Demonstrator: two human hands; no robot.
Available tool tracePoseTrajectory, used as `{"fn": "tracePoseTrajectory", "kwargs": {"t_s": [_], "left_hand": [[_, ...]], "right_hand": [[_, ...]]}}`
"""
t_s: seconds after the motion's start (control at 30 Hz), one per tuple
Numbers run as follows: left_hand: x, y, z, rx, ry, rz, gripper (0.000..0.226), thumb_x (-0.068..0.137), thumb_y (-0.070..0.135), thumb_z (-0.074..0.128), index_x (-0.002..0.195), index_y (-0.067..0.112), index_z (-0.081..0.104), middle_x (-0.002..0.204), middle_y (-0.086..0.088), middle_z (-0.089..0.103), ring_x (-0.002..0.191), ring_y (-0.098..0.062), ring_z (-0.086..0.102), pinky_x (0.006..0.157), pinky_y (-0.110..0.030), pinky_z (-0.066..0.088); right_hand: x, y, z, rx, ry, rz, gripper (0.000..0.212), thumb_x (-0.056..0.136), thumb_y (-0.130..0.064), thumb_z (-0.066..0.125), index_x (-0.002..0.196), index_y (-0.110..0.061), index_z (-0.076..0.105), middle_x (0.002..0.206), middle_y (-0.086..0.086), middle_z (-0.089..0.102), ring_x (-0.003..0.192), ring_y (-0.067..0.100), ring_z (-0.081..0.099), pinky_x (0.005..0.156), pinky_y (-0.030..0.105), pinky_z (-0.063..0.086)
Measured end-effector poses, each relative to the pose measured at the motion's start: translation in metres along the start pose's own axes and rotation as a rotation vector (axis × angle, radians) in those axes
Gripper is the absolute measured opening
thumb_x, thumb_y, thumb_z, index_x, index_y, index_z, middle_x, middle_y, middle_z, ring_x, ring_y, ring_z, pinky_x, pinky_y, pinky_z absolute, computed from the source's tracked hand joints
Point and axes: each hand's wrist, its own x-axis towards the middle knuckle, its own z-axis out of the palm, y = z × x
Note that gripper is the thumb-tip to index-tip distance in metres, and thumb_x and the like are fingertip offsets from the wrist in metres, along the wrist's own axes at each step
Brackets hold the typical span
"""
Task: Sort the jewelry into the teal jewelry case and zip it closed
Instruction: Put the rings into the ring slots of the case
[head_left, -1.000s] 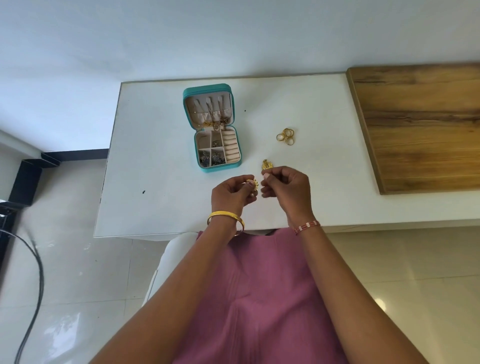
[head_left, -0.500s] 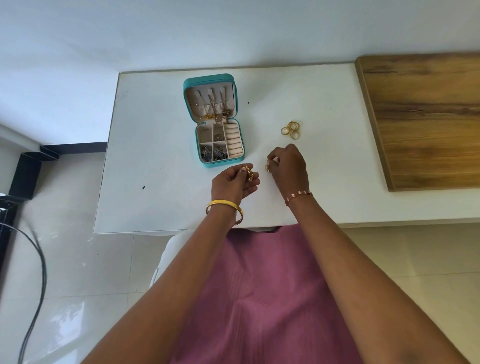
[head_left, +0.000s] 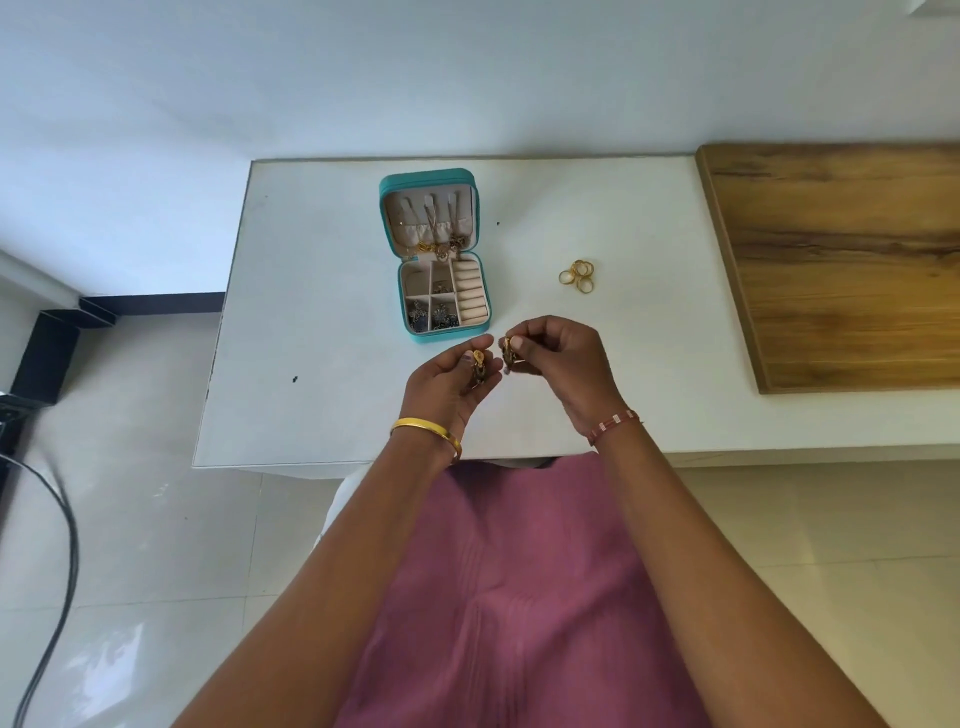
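Note:
The teal jewelry case (head_left: 413, 332) lies open on the white table (head_left: 322, 322), lid folded back, with dark pieces in its front compartments and gold chains in the lid pocket. My left hand (head_left: 447, 384) pinches a small gold earring (head_left: 478, 366) just in front of the case. Close beside it, my right hand (head_left: 561, 364) pinches a second gold earring (head_left: 507, 352). Both hands hover above the table with fingertips nearly touching. A cluster of gold rings (head_left: 578, 275) lies loose on the table to the right of the case.
A wooden board (head_left: 852, 260) covers the table's right part. The table's near edge runs just under my wrists. A black cable (head_left: 57, 545) trails over the tiled floor at the left, near a black stand (head_left: 47, 353).
My right hand reached to the table, picked up the second gold earring that lay there, and came back beside my left hand. The left hand kept holding its earring.

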Motion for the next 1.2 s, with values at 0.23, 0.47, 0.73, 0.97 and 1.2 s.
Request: {"fn": "tracePoseTrajectory", "kwargs": {"t_s": [0.23,0.47,0.73,0.97,1.2], "left_hand": [[-0.009,0.020,-0.015,-0.226,0.041,-0.022,0.020,0.090,-0.005,0.043,0.093,0.000,0.062,0.067,-0.009,0.069,0.062,-0.018,0.068,0.067,-0.028,0.059],[-0.012,0.031,-0.034,-0.252,0.205,-0.112,0.014,0.092,0.006,0.049,0.092,-0.003,0.059,0.085,-0.017,0.063,0.077,-0.026,0.065,0.076,-0.036,0.053],[-0.005,0.032,-0.046,-0.229,0.199,-0.116,0.022,0.092,-0.003,0.043,0.109,-0.006,0.057,0.089,-0.017,0.064,0.080,-0.025,0.065,0.081,-0.034,0.050],[-0.003,0.036,-0.051,-0.106,0.178,-0.035,0.025,0.090,-0.003,0.047,0.112,-0.005,0.058,0.087,-0.015,0.064,0.078,-0.022,0.064,0.076,-0.029,0.057],[0.007,0.041,-0.050,0.059,0.248,0.014,0.031,0.088,-0.004,0.051,0.117,0.000,0.058,0.100,-0.020,0.064,0.084,-0.028,0.065,0.075,-0.030,0.057]], "right_hand": [[-0.014,-0.018,0.013,0.647,-0.126,0.230,0.019,0.091,0.004,0.046,0.083,-0.006,0.060,0.074,0.008,0.073,0.071,0.018,0.069,0.069,0.027,0.058],[-0.015,-0.017,0.027,0.776,-0.093,0.392,0.014,0.093,-0.007,0.047,0.091,-0.002,0.060,0.076,0.016,0.071,0.064,0.021,0.069,0.061,0.025,0.058],[-0.007,-0.028,0.048,0.368,-0.115,0.280,0.009,0.088,0.001,0.054,0.091,-0.002,0.062,0.079,0.013,0.060,0.070,0.020,0.059,0.060,0.022,0.057],[0.003,-0.036,0.070,-0.408,-0.151,-0.067,0.016,0.081,-0.010,0.068,0.096,-0.006,0.070,0.073,0.007,0.062,0.056,0.011,0.054,0.050,0.013,0.049],[0.008,-0.035,0.089,-0.616,-0.129,-0.184,0.012,0.079,-0.013,0.071,0.089,-0.008,0.071,0.068,-0.007,0.055,0.060,0.007,0.052,0.059,0.019,0.047]]}}
